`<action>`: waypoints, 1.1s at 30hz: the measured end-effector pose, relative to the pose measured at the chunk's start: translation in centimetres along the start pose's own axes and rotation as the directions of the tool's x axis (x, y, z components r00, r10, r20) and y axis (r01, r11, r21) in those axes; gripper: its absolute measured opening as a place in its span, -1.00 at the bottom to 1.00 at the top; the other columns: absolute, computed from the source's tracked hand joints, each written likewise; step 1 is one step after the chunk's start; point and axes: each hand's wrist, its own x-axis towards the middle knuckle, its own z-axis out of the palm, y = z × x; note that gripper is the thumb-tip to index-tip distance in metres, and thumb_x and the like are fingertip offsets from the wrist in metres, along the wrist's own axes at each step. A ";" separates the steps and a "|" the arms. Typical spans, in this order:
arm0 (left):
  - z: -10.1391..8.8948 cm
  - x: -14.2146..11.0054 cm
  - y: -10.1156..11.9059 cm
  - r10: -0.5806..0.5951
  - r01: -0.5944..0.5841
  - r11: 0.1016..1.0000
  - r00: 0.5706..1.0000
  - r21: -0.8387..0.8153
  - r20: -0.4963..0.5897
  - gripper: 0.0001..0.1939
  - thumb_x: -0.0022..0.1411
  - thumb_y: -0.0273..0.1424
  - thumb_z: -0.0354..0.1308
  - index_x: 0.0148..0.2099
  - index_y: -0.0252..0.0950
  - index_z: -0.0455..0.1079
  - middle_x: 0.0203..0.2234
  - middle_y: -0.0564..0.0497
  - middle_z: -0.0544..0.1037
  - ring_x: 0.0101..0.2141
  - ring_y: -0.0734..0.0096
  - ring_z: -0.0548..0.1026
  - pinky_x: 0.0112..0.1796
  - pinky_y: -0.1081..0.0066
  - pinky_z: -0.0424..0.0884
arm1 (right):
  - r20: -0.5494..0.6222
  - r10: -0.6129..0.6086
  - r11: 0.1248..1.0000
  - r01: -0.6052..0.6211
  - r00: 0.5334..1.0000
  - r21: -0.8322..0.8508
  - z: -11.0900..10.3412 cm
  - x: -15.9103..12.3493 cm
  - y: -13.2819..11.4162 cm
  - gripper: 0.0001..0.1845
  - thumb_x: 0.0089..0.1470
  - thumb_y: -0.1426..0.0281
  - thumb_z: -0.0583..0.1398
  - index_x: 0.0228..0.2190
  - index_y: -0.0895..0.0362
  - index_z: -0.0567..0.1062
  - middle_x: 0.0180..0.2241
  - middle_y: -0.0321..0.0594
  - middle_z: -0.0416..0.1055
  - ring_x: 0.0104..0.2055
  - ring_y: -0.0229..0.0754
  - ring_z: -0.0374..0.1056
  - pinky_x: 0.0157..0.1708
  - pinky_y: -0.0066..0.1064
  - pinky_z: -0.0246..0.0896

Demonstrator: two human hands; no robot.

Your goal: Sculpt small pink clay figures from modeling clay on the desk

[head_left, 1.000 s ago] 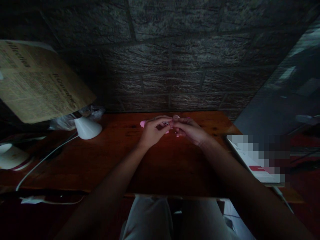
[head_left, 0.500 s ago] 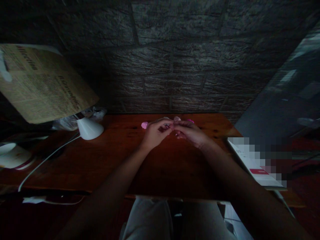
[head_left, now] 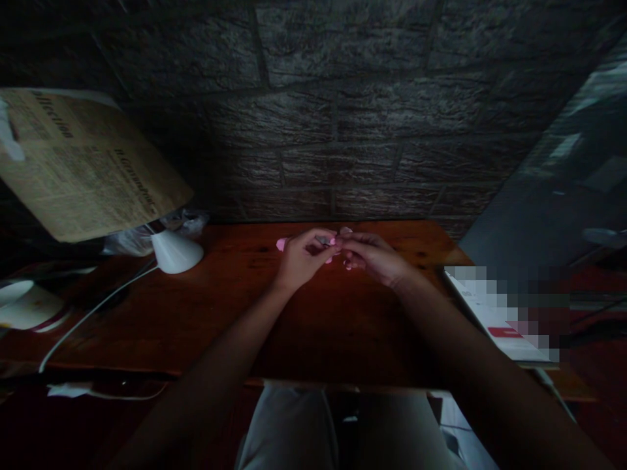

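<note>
Over the far part of the wooden table, my left hand [head_left: 304,258] and my right hand [head_left: 371,256] meet at the fingertips. Pinched between them is a small pink piece [head_left: 334,241], soft-looking and mostly covered by fingers, so its kind is unclear. A greyish bit shows inside the curl of my left fingers; I cannot make out what it is. Just left of my left hand lies a pink lump [head_left: 281,244] on the table. Behind the right fingers a paler pink lump [head_left: 345,230] peeks out. Both hands have their fingers closed.
On the left stand a lamp with a newsprint shade [head_left: 93,163] and white base [head_left: 176,252], its cord [head_left: 93,313], and a paper cup [head_left: 29,307]. A white printed box or booklet [head_left: 490,313] lies at the right edge. A stone-block wall [head_left: 372,124] rises behind the table [head_left: 333,339].
My hands stay in nearly the same place, fingers shifted slightly. Pink shows more clearly between the fingertips, and the bright pink spot behind my right hand is now hidden.
</note>
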 end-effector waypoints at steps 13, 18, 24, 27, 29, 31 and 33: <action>-0.2 0.1 -0.1 0.036 -0.036 0.999 0.999 -0.016 0.030 -0.88 0.22 -0.43 0.33 -0.16 -0.27 0.57 -0.23 -0.05 0.71 -0.46 0.48 0.62 -0.40 0.49 0.53 | -0.018 0.004 1.000 -0.004 1.000 -0.020 0.1 -0.1 -0.2 -0.65 -0.17 0.14 0.49 -0.42 0.12 0.63 -0.53 -0.31 0.46 -0.55 -0.37 0.22 -0.57 -0.50 0.12; -0.4 0.2 0.0 0.025 -0.024 1.000 0.997 -0.018 0.068 -0.80 0.21 -0.42 0.36 -0.09 -0.28 0.58 -0.23 -0.06 0.71 -0.45 0.48 0.62 -0.39 0.49 0.54 | -0.010 0.010 1.000 -0.011 1.000 -0.005 -0.1 -0.1 0.0 -0.63 -0.19 0.13 0.49 -0.39 0.12 0.65 -0.52 -0.30 0.46 -0.54 -0.36 0.24 -0.56 -0.49 0.14; -0.9 0.5 -0.5 0.053 -0.047 0.998 0.991 -0.051 0.125 -0.79 0.24 -0.35 0.35 -0.08 -0.25 0.62 -0.09 -0.11 0.69 -0.37 0.43 0.64 -0.34 0.44 0.59 | -0.033 0.016 1.000 -0.016 0.999 -0.016 -0.3 -0.1 0.0 -0.68 -0.15 0.15 0.47 -0.41 0.12 0.64 -0.52 -0.31 0.46 -0.55 -0.37 0.23 -0.56 -0.49 0.17; -1.0 0.5 -0.7 0.076 -0.072 0.996 0.991 -0.044 0.106 -0.85 0.24 -0.36 0.35 -0.13 -0.25 0.62 -0.09 -0.10 0.69 -0.33 0.42 0.65 -0.31 0.43 0.61 | -0.030 0.021 1.000 -0.021 0.999 -0.011 -0.3 -0.2 -0.1 -0.68 -0.18 0.16 0.48 -0.42 0.10 0.64 -0.48 -0.28 0.50 -0.54 -0.36 0.24 -0.57 -0.49 0.15; -0.9 0.5 -0.7 0.082 -0.079 0.996 0.992 -0.036 0.092 -0.87 0.24 -0.38 0.35 -0.14 -0.24 0.62 -0.10 -0.09 0.69 -0.34 0.43 0.65 -0.31 0.43 0.62 | -0.023 0.025 1.000 -0.025 0.999 -0.004 -0.2 -0.2 -0.1 -0.68 -0.18 0.16 0.48 -0.42 0.09 0.65 -0.49 -0.29 0.49 -0.54 -0.35 0.24 -0.57 -0.49 0.13; -0.9 0.4 -0.6 0.075 -0.073 0.997 0.994 -0.028 0.082 -0.84 0.23 -0.37 0.36 -0.12 -0.24 0.62 -0.13 -0.09 0.70 -0.37 0.44 0.65 -0.32 0.42 0.62 | -0.026 0.030 1.000 -0.030 0.999 -0.004 -0.2 -0.2 -0.2 -0.69 -0.17 0.16 0.48 -0.43 0.10 0.64 -0.51 -0.31 0.46 -0.54 -0.36 0.23 -0.57 -0.49 0.13; -0.8 0.4 -0.5 0.077 -0.075 0.997 0.994 -0.023 0.073 -0.81 0.22 -0.34 0.38 -0.11 -0.25 0.62 -0.15 -0.10 0.70 -0.38 0.43 0.65 -0.33 0.43 0.62 | -0.034 0.034 0.999 -0.034 0.999 -0.005 -0.2 -0.2 -0.2 -0.68 -0.18 0.16 0.48 -0.44 0.11 0.63 -0.51 -0.32 0.44 -0.54 -0.36 0.23 -0.57 -0.49 0.13</action>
